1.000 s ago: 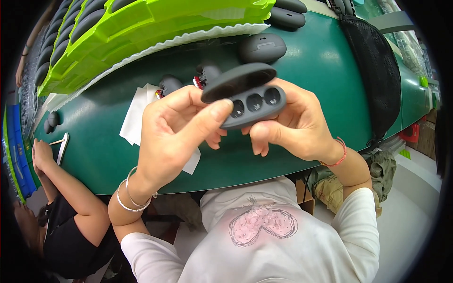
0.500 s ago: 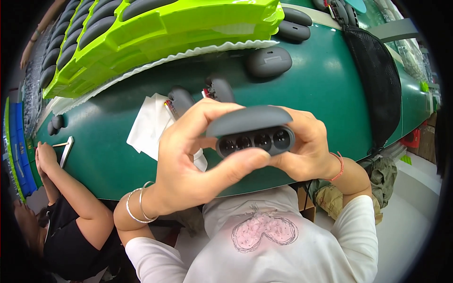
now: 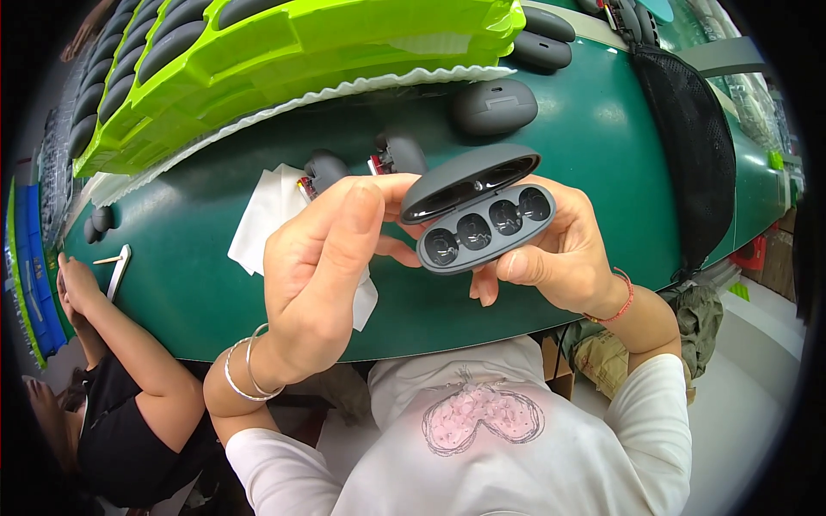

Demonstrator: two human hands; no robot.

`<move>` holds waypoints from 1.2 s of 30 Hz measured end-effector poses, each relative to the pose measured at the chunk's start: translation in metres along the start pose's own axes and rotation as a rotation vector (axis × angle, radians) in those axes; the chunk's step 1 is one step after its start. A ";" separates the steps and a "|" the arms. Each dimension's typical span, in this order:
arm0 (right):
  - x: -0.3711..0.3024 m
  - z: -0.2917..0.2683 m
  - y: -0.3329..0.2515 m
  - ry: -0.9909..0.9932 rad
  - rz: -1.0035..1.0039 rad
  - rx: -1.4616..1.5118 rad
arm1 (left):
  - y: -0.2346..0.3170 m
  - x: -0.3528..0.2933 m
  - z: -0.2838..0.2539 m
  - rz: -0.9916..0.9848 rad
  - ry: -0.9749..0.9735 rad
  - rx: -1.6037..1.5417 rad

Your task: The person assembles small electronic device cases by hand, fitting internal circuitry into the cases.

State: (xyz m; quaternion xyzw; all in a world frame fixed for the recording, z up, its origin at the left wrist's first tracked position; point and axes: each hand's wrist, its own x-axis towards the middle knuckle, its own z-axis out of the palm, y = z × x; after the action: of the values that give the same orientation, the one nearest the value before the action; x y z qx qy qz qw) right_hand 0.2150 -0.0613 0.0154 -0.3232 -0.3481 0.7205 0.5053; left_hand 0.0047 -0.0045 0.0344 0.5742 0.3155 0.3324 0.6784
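Note:
A dark grey earbud charging case is tilted toward me in front of my chest, its lid raised and several glossy black wells showing. My right hand grips its right end, thumb on the front rim and the other fingers behind or under it. At the case's left side is my left hand, thumb lifted off and fingers apart. Its index finger reaches the lid's left edge; whether it touches is hard to tell. Beyond my left hand, a white cloth lies beside two dark grey pieces with red parts, one nearer the cloth.
A lime-green tray of dark grey cases stands across the far left of the green table. One closed case sits beyond my hands. A black mesh bag hangs at right. Another person's arm rests at left.
The lid has swung wider open and the case tilts so its wells face me more. My left thumb has come off the front rim and lifted; my right hand keeps its hold.

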 end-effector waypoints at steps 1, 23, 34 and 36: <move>0.001 0.001 0.000 0.010 0.003 0.005 | -0.001 0.000 0.000 0.010 0.005 -0.023; 0.004 0.000 0.008 0.004 -0.049 -0.105 | -0.010 0.000 -0.010 -0.015 0.093 0.041; 0.000 -0.004 0.001 0.037 -0.071 -0.244 | -0.019 0.005 -0.007 0.244 0.068 0.250; 0.000 -0.004 0.000 0.051 -0.059 -0.249 | -0.017 0.006 -0.005 0.260 0.055 0.221</move>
State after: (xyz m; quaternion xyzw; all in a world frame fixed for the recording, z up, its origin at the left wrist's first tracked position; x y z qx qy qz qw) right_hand 0.2186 -0.0606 0.0134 -0.3910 -0.4314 0.6480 0.4910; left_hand 0.0060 0.0011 0.0171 0.6719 0.2915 0.3965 0.5536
